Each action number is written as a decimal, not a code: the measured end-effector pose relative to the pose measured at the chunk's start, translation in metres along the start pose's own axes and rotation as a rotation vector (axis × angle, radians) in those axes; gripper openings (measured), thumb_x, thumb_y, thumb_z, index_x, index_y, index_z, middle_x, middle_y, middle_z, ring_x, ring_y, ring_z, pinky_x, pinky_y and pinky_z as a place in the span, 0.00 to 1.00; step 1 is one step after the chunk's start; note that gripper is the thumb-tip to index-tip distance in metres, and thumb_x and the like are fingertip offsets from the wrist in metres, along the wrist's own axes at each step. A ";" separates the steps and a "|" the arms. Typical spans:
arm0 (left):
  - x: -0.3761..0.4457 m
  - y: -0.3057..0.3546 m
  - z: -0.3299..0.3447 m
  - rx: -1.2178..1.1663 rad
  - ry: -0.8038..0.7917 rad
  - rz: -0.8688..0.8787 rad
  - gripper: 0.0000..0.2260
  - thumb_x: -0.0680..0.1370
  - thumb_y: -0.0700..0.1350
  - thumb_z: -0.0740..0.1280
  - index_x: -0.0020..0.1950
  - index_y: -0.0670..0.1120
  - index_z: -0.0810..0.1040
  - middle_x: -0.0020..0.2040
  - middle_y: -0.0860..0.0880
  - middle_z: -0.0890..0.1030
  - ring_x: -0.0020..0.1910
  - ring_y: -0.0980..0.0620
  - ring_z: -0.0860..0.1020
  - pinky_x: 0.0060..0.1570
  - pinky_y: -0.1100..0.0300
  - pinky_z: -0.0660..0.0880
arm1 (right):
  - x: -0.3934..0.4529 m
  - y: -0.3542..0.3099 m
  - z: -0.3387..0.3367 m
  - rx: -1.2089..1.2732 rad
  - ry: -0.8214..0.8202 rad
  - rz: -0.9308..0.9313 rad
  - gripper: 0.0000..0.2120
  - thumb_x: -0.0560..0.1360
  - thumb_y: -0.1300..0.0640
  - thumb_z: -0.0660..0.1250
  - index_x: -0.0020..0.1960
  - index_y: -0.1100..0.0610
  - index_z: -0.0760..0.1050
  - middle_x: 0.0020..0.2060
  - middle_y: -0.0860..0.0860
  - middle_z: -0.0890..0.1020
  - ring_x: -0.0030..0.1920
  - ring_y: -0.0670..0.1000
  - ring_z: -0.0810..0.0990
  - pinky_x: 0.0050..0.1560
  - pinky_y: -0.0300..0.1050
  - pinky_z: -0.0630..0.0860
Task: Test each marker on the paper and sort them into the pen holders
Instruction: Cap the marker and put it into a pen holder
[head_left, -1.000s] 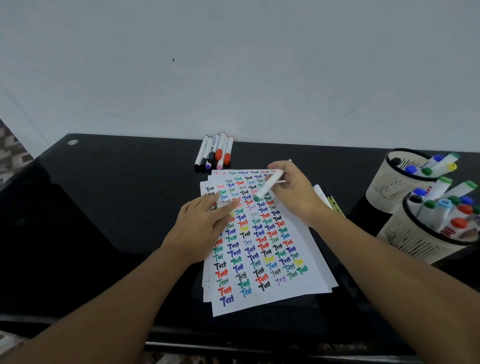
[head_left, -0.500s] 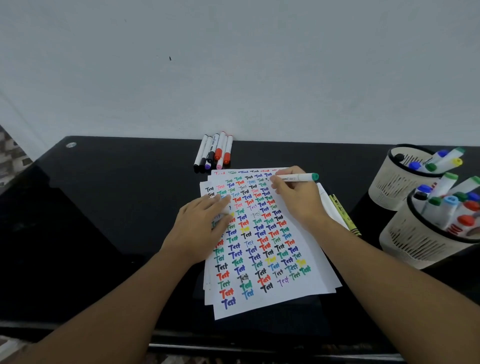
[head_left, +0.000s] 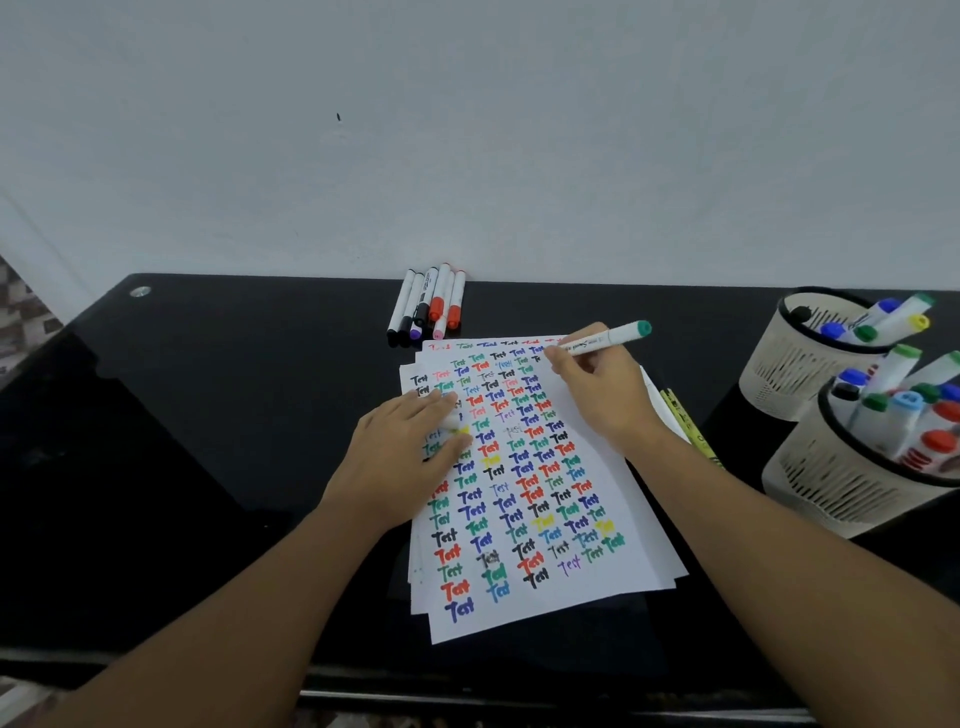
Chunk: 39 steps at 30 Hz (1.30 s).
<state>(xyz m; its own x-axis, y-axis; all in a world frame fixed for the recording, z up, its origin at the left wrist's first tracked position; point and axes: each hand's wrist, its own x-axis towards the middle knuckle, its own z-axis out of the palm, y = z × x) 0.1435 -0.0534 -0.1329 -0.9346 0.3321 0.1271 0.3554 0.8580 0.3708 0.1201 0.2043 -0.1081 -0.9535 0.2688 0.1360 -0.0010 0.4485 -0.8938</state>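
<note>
Right hand pinches green-capped marker at upper centre, tip on the paper. Left hand lies flat, fingers straight, pinning the sheets. Marker looks light, stiff, smooth-barrelled; best gripped mid-barrel. Pen holders stand at right.

A shiny black table holds everything. In the middle lies a pile of paper. At 12 o'clock from it lie some markers. At 3 o'clock stand two pen holders; a yellow pen lies just beside the pile.
</note>
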 end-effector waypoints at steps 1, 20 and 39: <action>0.000 0.000 0.000 -0.003 0.003 0.001 0.28 0.81 0.66 0.57 0.80 0.59 0.63 0.78 0.59 0.65 0.78 0.57 0.58 0.78 0.51 0.53 | 0.000 0.001 -0.001 0.002 0.000 0.005 0.09 0.81 0.48 0.70 0.55 0.52 0.76 0.44 0.46 0.83 0.44 0.46 0.83 0.40 0.37 0.77; 0.001 -0.001 0.002 0.002 -0.003 -0.005 0.28 0.81 0.68 0.56 0.79 0.60 0.62 0.79 0.59 0.64 0.79 0.56 0.58 0.79 0.49 0.55 | 0.010 0.014 0.005 -0.078 -0.032 0.096 0.13 0.83 0.44 0.64 0.52 0.54 0.79 0.44 0.46 0.82 0.45 0.47 0.82 0.44 0.42 0.77; 0.002 0.000 0.001 0.007 -0.006 -0.011 0.28 0.80 0.68 0.56 0.79 0.60 0.64 0.79 0.59 0.64 0.79 0.57 0.59 0.78 0.50 0.54 | 0.012 0.014 0.005 -0.071 -0.021 0.129 0.13 0.83 0.45 0.65 0.52 0.54 0.80 0.45 0.46 0.83 0.46 0.47 0.82 0.47 0.43 0.78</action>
<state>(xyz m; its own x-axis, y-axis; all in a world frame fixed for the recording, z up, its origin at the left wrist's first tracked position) 0.1419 -0.0524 -0.1333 -0.9384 0.3250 0.1174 0.3451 0.8644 0.3657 0.1070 0.2091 -0.1209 -0.9505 0.3104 0.0125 0.1423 0.4709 -0.8706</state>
